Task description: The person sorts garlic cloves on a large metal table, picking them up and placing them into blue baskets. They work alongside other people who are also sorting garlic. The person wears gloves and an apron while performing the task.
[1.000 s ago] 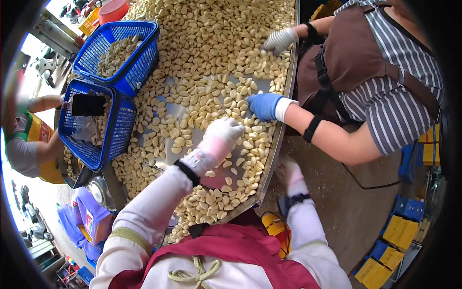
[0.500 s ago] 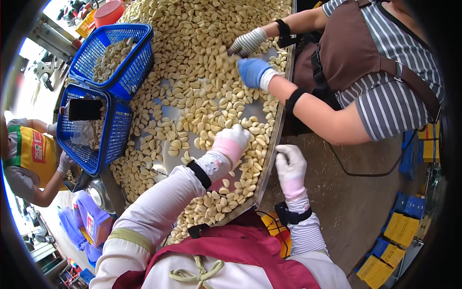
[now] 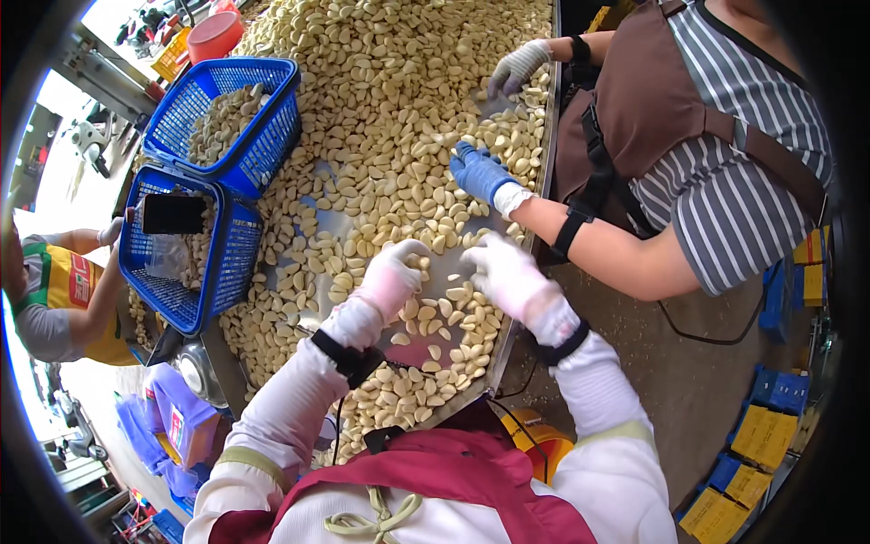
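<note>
A metal table (image 3: 521, 313) is covered with a wide layer of peeled garlic cloves (image 3: 390, 118). My left hand (image 3: 391, 275), in a pale pink glove, rests on the cloves near the table's middle, its fingers curled down onto them. My right hand (image 3: 504, 272), gloved the same, lies over the cloves close to the table's right edge. Whether either hand holds a clove is hidden. Across from me a person in a striped shirt and brown apron works the pile with a blue-gloved hand (image 3: 478, 172) and a grey-gloved hand (image 3: 517, 65).
Two blue plastic baskets (image 3: 237, 145) (image 3: 186, 249) partly filled with cloves stand at the table's left. A person in a yellow top (image 3: 54, 290) is beside them. A red tub (image 3: 214, 34) sits at the far end. Blue and yellow boxes (image 3: 761, 435) lie on the floor at right.
My right hand has come up from below the table's edge onto the cloves beside my left hand. The other person's blue-gloved hand has moved along the pile.
</note>
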Action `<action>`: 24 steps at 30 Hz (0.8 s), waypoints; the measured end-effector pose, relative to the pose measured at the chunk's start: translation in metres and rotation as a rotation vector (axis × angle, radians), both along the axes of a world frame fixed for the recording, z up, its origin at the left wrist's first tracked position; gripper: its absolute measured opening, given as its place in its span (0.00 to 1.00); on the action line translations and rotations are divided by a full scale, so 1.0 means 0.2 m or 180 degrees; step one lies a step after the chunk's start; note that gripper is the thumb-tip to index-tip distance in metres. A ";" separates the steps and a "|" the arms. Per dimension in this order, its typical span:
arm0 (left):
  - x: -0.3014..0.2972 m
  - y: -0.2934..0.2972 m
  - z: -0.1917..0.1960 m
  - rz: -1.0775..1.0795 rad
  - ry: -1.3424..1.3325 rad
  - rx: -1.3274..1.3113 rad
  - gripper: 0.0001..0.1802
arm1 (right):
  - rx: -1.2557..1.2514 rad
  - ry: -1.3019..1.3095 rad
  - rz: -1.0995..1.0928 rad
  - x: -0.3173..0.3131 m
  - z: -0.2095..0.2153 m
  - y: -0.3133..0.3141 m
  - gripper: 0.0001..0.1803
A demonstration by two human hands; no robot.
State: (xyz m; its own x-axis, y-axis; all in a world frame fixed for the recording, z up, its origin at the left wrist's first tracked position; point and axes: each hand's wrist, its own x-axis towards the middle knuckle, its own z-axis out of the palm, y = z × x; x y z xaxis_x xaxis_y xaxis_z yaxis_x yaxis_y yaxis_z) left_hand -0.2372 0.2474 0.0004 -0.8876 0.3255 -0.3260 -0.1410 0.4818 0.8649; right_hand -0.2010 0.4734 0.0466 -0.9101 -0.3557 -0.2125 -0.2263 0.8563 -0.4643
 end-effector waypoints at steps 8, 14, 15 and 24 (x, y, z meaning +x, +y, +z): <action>0.25 0.28 0.33 -0.0530 0.1057 0.0894 0.11 | -0.4718 -0.1840 -0.2297 0.41 0.11 -0.04 0.26; 0.10 0.05 0.10 0.0367 0.1251 0.0528 0.06 | -0.4502 -0.0858 -0.3923 0.55 0.01 0.13 0.14; 0.06 0.01 0.06 0.0369 0.1427 0.0377 0.06 | -0.4404 -0.0875 -0.3990 0.60 -0.12 0.21 0.15; 0.16 -0.10 0.08 -0.1911 0.1595 -0.2526 0.44 | -0.0515 0.1164 -0.1550 0.35 0.15 0.08 0.08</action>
